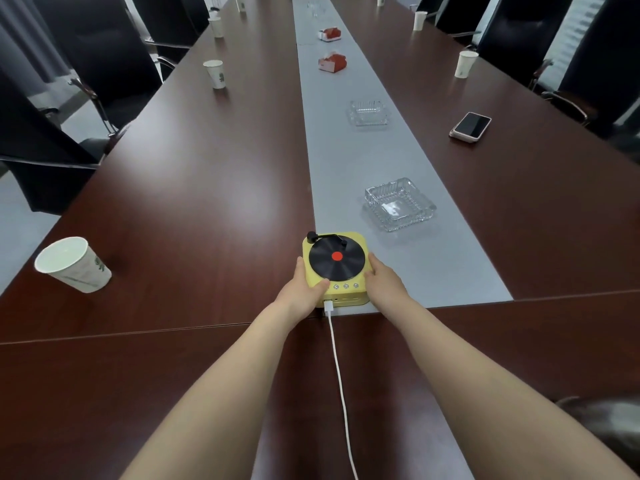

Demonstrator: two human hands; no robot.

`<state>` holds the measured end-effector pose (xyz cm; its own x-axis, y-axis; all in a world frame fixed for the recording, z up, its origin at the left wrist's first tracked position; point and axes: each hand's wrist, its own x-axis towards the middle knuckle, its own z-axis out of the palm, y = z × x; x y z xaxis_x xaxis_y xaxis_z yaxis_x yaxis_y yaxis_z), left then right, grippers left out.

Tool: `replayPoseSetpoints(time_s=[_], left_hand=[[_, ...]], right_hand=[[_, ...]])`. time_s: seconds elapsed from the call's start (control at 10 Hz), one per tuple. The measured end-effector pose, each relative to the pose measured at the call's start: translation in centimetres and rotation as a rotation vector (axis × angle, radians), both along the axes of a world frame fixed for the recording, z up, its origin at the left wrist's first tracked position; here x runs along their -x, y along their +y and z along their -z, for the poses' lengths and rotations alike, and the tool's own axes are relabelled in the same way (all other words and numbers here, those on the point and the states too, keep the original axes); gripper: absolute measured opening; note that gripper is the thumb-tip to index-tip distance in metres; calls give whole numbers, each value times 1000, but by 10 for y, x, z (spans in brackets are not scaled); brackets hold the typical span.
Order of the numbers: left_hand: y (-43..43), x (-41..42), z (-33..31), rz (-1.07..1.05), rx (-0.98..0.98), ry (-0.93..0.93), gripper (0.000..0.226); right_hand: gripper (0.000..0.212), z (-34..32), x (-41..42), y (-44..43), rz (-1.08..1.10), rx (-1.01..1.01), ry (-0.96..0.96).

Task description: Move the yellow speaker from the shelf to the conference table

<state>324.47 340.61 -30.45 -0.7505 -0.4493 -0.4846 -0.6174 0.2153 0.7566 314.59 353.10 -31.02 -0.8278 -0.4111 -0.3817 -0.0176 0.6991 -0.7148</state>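
The yellow speaker, shaped like a small record player with a black disc and a red centre, rests on the near end of the grey strip running down the dark wooden conference table. My left hand grips its left side, thumb on the top edge. My right hand grips its right side. A white cable is plugged into the speaker's near face and trails toward me across the table.
A glass ashtray stands just beyond the speaker, a second glass ashtray farther up. A paper cup sits near left, a phone at right. Red tissue boxes, more cups and black chairs line the table.
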Motion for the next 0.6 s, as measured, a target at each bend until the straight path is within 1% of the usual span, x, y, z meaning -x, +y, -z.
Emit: replayPoseSetpoints(time_s=[0.1,0.2,0.3,0.4,0.5,0.6], left_hand=[[3,-2,-6,-8,10,-38,68],[7,-8,-18,13,5,-72,38],[13,-21,-35,80,28,-95,6],[17,-37,-52,125,44,-118,11],[26,-56,-67,165,96,-18,23],[40,-77,-88,154,124,81,18]], right_hand=[[62,-11,-2,6,-91,-90,-25],[45,-26,-8,13,-188,-140,-18],[33,-38,-18,20,-203,-154,-58],[24,-53,-28,28,-139,-189,-186],[11,-74,-45,41,-168,-225,-245],[19,-94,-63,53,-175,-238,-256]])
